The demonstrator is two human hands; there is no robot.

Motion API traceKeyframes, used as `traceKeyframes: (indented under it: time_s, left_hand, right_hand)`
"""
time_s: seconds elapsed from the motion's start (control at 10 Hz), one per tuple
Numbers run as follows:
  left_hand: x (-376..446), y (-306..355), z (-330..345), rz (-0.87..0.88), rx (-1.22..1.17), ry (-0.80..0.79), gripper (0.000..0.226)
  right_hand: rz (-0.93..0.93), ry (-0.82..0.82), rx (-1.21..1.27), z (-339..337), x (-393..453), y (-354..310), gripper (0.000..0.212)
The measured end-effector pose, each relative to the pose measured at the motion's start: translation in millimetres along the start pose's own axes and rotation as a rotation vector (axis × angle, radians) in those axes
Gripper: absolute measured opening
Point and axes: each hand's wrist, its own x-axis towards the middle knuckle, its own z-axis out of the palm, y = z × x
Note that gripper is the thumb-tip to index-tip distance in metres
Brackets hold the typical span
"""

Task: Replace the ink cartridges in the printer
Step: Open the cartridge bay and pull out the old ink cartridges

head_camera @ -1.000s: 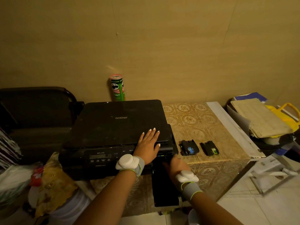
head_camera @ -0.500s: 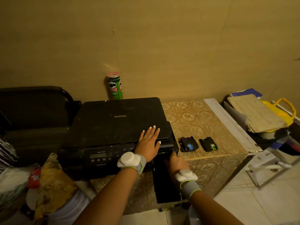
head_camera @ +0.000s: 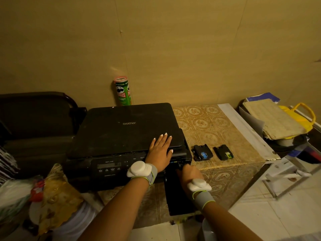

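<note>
While left hand (head_camera: 160,150) presses printer (head_camera: 125,136), two cartridges (head_camera: 212,152) lie beside.

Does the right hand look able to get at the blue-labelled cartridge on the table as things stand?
Probably yes. The right hand is at the printer's open cartridge bay, and the blue-labelled cartridge lies close to its right on bare tabletop, nothing between them.

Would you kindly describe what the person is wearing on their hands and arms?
Both forearms are bare, with no sleeves. Each wrist carries a grey band edged in lime green with a rounded white device on top. The left hand has white-painted nails; the nails of the right hand are hidden.
</note>
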Motion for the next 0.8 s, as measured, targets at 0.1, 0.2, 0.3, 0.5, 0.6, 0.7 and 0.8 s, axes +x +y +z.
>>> traceKeyframes:
  time_s: [0.1, 0.2, 0.3, 0.5, 0.6, 0.7, 0.8]
  left_hand:
    - [0.1, 0.0, 0.0, -0.002, -0.001, 0.005, 0.054]
    - [0.1, -0.5, 0.1, -0.001, 0.002, 0.009, 0.054]
    - [-0.2, -1.0, 0.0, 0.003, 0.003, 0.007, 0.054]
    - [-1.0, 0.7, -0.3, 0.001, 0.003, 0.017, 0.054]
    - [-1.7, 1.2, -0.7, 0.001, 0.009, 0.019, 0.054]
    - [-1.9, 0.9, -0.5, 0.002, 0.012, 0.019, 0.054]
    - [-2.0, 0.1, -0.6, 0.004, 0.007, 0.019, 0.054]
  right_hand:
    - [0.048, 0.006, 0.133, -0.9, 4.5, 1.1, 0.033]
    - [0.086, 0.001, 0.169, 1.8, 11.8, 5.6, 0.039]
    - [0.224, -0.057, 0.252, 4.4, 21.2, 14.3, 0.075]
    - [0.182, -0.007, 0.192, 10.5, 27.6, 15.4, 0.059]
    - [0.172, 0.016, 0.160, 13.9, 26.2, 10.8, 0.058]
    - [0.177, 0.014, 0.171, 12.3, 24.1, 10.8, 0.058]
    - [0.173, 0.013, 0.188, 12.2, 20.9, 12.8, 0.059]
